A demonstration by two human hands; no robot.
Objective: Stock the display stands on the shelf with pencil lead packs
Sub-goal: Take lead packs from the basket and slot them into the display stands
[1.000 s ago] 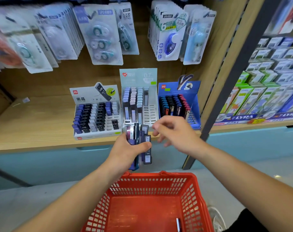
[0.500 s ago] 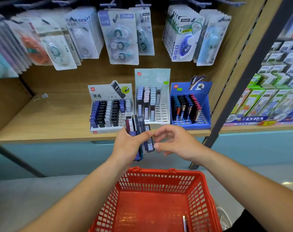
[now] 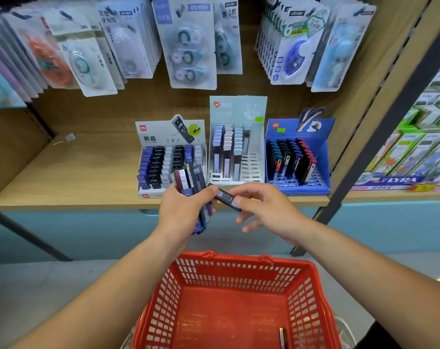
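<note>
The right grip (image 3: 266,210) pinches one dark pencil lead pack (image 3: 227,197) between thumb and fingertips, with the pack's far end at the thumb of the left grip (image 3: 186,210). The left grip is curled round a fanned bundle of lead packs (image 3: 188,178). Just beyond both grips, on the wooden shelf (image 3: 75,177), stand the white display stand (image 3: 171,137) behind the left grip, the part-filled pale display stand (image 3: 251,167) between them, and the blue display stand (image 3: 322,157) beyond the right. Below the grips is a red basket (image 3: 239,258) with a slim pack (image 3: 283,337) lying on its floor.
</note>
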